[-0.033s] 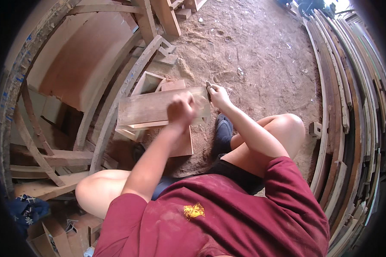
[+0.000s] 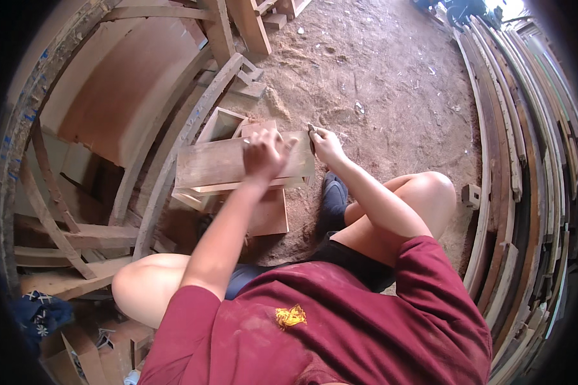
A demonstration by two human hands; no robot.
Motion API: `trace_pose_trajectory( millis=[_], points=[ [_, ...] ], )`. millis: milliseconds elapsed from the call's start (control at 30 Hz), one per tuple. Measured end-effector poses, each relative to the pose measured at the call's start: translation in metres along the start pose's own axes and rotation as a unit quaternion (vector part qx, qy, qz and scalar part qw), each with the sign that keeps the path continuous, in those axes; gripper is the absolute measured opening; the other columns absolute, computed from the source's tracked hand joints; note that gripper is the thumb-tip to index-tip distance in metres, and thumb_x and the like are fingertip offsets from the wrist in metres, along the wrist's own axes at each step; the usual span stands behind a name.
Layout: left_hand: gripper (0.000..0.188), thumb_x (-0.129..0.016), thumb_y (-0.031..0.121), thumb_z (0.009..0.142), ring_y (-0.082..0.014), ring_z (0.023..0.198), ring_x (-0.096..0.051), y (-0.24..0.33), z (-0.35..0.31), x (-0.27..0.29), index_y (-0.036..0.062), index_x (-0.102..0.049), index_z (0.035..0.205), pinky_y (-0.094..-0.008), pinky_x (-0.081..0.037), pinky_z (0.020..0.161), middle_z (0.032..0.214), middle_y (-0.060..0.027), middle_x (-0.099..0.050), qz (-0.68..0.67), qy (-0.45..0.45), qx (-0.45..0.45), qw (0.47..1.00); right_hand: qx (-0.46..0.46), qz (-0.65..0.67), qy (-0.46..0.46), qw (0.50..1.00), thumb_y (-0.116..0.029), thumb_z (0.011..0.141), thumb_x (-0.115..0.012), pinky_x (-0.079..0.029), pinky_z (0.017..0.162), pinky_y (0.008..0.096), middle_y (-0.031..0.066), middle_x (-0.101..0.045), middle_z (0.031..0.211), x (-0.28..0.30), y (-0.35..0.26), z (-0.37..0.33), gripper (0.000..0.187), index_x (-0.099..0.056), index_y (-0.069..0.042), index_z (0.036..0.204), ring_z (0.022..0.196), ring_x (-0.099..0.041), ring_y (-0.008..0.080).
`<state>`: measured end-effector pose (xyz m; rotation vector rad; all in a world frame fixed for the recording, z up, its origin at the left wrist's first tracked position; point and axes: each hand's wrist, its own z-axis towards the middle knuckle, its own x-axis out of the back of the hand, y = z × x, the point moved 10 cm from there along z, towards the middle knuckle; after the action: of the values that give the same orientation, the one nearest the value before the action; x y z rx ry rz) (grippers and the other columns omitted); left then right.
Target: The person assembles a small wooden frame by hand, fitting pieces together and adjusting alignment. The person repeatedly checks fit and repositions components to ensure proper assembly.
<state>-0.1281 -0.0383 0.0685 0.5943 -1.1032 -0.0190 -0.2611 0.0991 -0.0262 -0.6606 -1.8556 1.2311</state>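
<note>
A long wooden drawer-like box (image 2: 205,164) lies on its side in front of me, its broad pale face turned up. Over that face is my left hand (image 2: 265,154), slightly blurred, with fingers apart and nothing visible in them. Whether its palm touches the wood I cannot tell. At the box's right end my right hand (image 2: 327,146) is closed on a small dark flat piece (image 2: 312,133), held upright against or just beside the end edge; its kind is unclear. Beneath the box, a flat board (image 2: 271,215) sticks out toward me.
Another open wooden box (image 2: 222,123) stands just behind. To the left rises a curved wooden frame (image 2: 196,119). Long planks (image 2: 494,160) are stacked along the right. A small wood block (image 2: 471,196) lies near my right knee, on the dusty dirt floor (image 2: 392,96).
My left hand has shifted slightly left and away from me over the box, and its fingers have spread from a closed, blurred shape. My right hand stays nearly in place.
</note>
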Motion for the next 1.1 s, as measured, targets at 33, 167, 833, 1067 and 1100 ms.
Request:
trace_pose_trajectory(
  millis=[33,167,833,1067,1100],
  points=[
    [0.065,-0.059,0.072,0.086,-0.031,0.114,-0.06,-0.013,0.01,0.003,0.0087,-0.068,0.098,-0.0507,-0.043,0.098,0.109,-0.0126,-0.069,0.054,0.017,-0.011,0.998,0.007,0.017,-0.007,1.0,-0.017,0.102,-0.052,-0.047,0.062,0.0334,0.0046,-0.064,0.075,-0.004,-0.001,-0.001,0.026,-0.067,0.0,0.115,0.066,-0.057,0.0118],
    [0.075,-0.052,0.074,0.088,-0.0297,0.128,-0.053,-0.051,0.018,-0.037,0.0078,-0.069,0.118,-0.0489,-0.03,0.113,0.127,-0.014,-0.066,0.125,-0.118,0.067,0.983,0.0,0.123,0.0,0.992,-0.021,0.105,-0.051,-0.043,0.058,0.0273,-0.0017,-0.061,0.077,-0.012,0.016,0.007,0.033,-0.064,-0.006,0.131,0.064,-0.05,0.0069],
    [0.073,-0.053,0.073,0.088,-0.0314,0.126,-0.054,-0.065,0.023,-0.043,0.0067,-0.069,0.114,-0.0491,-0.029,0.115,0.123,-0.0178,-0.066,0.124,-0.039,0.115,0.985,0.078,-0.122,-0.014,0.989,-0.034,0.105,-0.05,-0.023,0.122,0.0393,0.0368,-0.03,0.154,-0.028,-0.012,-0.085,0.076,-0.015,0.014,0.153,0.148,-0.028,0.0419],
    [0.077,-0.053,0.076,0.086,-0.0301,0.126,-0.053,-0.081,0.027,-0.039,0.0074,-0.068,0.119,-0.0462,-0.033,0.113,0.125,-0.0166,-0.065,0.127,-0.052,0.147,0.98,0.014,-0.257,-0.094,0.962,-0.05,0.099,-0.053,-0.026,0.122,0.0432,0.0395,-0.021,0.156,-0.048,-0.043,-0.012,0.095,-0.014,0.019,0.15,0.147,-0.027,0.0471],
    [0.077,-0.053,0.076,0.086,-0.0298,0.127,-0.053,-0.079,0.028,-0.039,0.0075,-0.068,0.119,-0.0459,-0.033,0.112,0.125,-0.0163,-0.065,0.126,-0.059,0.147,0.979,0.005,-0.304,-0.095,0.948,-0.051,0.099,-0.053,-0.03,0.12,0.0437,0.0388,-0.022,0.156,-0.05,-0.048,-0.001,0.095,-0.015,0.019,0.15,0.146,-0.03,0.0471]
  ],
)
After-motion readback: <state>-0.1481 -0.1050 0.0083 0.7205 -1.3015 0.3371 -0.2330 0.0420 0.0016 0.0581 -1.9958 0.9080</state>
